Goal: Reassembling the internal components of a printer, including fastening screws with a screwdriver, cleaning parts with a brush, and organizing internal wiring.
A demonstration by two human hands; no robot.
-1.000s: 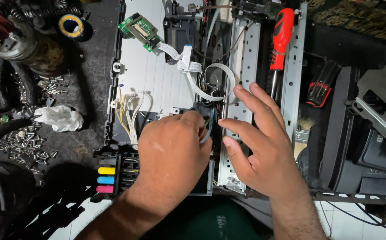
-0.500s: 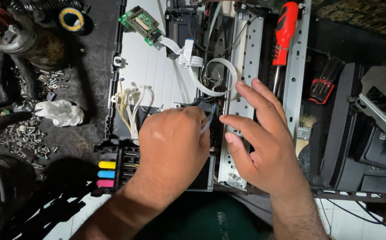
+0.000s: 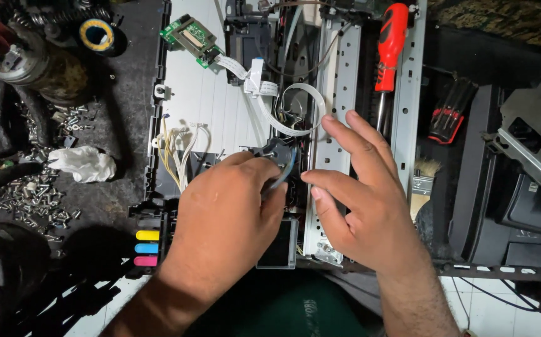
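An opened printer chassis (image 3: 208,93) lies in front of me, its inner parts bare. My left hand (image 3: 227,215) is closed around a small dark round part (image 3: 276,156) near the chassis middle, with thin wires beside it. My right hand (image 3: 364,200) rests with fingers spread on the grey metal rail (image 3: 339,68), thumb close to the dark part. A white flat ribbon cable (image 3: 295,109) loops just above both hands. Yellow, blue and pink ink ports (image 3: 147,248) sit left of my left wrist.
A red-handled screwdriver (image 3: 390,43) lies on the rail above my right hand. A green circuit board (image 3: 190,34) sits top centre, a small brush (image 3: 423,178) at right. Loose screws (image 3: 24,193), crumpled white paper (image 3: 83,163) and a tape roll (image 3: 97,34) cover the dark mat at left.
My left hand has shifted slightly up on the dark round part. My right hand's fingers have lifted and spread a little on the rail.
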